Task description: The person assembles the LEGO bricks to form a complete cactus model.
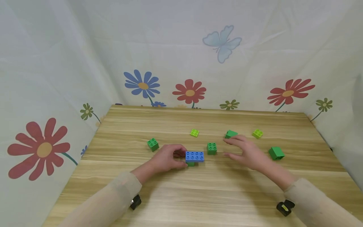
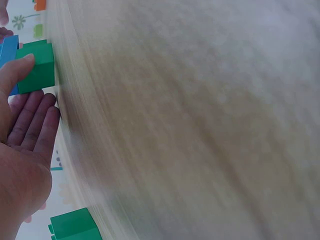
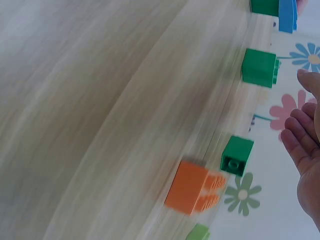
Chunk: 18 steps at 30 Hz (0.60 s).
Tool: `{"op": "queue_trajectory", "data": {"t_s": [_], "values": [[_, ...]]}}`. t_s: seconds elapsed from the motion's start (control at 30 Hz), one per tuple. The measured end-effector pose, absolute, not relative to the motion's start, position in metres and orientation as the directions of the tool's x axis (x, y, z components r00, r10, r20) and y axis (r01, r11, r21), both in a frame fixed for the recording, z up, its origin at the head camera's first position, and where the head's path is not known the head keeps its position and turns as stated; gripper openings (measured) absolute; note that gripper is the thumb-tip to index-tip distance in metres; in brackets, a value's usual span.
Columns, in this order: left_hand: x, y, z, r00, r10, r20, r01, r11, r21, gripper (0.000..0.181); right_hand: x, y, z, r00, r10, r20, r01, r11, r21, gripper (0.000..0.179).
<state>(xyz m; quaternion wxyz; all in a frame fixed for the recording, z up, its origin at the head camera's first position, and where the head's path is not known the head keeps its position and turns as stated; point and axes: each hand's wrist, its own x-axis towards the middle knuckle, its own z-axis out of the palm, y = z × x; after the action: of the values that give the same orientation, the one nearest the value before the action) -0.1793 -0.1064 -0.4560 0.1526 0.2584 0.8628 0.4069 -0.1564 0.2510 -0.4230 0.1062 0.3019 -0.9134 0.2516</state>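
Observation:
My left hand (image 1: 170, 157) holds a blue eight-stud brick (image 1: 194, 156) stacked on a green brick (image 1: 190, 164), just over the wooden table. In the left wrist view its thumb lies on the side of the green brick (image 2: 37, 70); the index finger's contact is hidden. To the right, my right hand (image 1: 248, 153) hovers with fingers spread and nothing between them. A green four-stud brick (image 1: 211, 148) stands between the hands. Beyond the right fingertips lies a green brick (image 1: 231, 134), its hollow underside turned outward in the right wrist view.
An orange brick (image 3: 187, 187) shows in the right wrist view but not in the head view. Another green brick (image 1: 153, 144) stands left, and one lies tipped at right (image 1: 276, 153). Two lime bricks sit farther back, one thin (image 1: 194, 132), one right (image 1: 257, 133). A flowered curtain hangs behind.

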Motion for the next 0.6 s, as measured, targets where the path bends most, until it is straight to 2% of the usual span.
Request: {"op": "queue_trajectory", "data": {"t_s": [0.27,0.6], "values": [[-0.179,-0.107,-0.456,-0.823,0.565,-0.049,0.316,0.530,0.787,0.036,-0.154,0.268,-0.422,-0.791,-0.484,0.375,-0.603,0.719,-0.345,0.051],[-0.178,-0.110,-0.456,-0.830,0.555,-0.050,0.298,0.517,0.802,0.038,-0.153,0.279,-0.425,-0.797,-0.468,0.382,-0.594,0.725,-0.349,0.049]]}}
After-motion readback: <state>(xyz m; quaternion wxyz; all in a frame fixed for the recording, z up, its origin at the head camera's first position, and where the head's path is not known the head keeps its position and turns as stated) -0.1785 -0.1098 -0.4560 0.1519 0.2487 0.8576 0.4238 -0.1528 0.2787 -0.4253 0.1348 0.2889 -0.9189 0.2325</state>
